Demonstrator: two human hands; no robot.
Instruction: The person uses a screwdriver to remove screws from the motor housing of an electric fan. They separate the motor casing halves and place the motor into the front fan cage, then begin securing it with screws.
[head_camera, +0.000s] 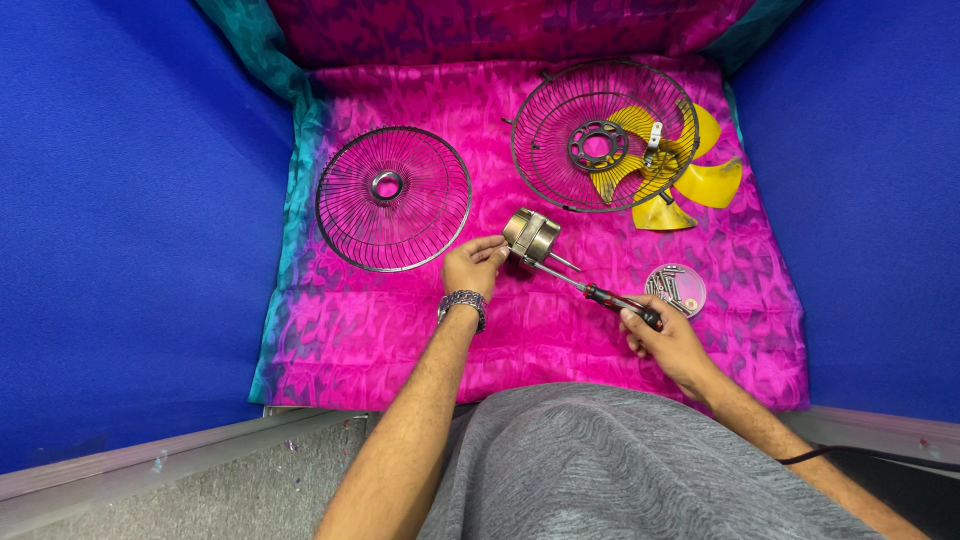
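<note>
Screwdriver work on the small round metal fan motor (530, 236): right hand (668, 340) fingers clamped on the red-black-handled screwdriver (600, 294), tip at the motor; left hand (474, 266) pinches the motor. Next move calls for steady turning. Beyond the motor, a wire fan guard (393, 198)

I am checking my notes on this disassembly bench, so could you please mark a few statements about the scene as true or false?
1. The left hand holds the small metal motor. True.
2. The right hand grips a hammer. False: it grips a screwdriver, whose tip reaches the motor.
3. The yellow fan blade lies partly under the right-hand wire grille. True.
4. The round dish of screws sits on the left-hand wire grille. False: it rests on the pink cloth, near the right hand.
5. A wristwatch is on the left wrist. True.
</note>
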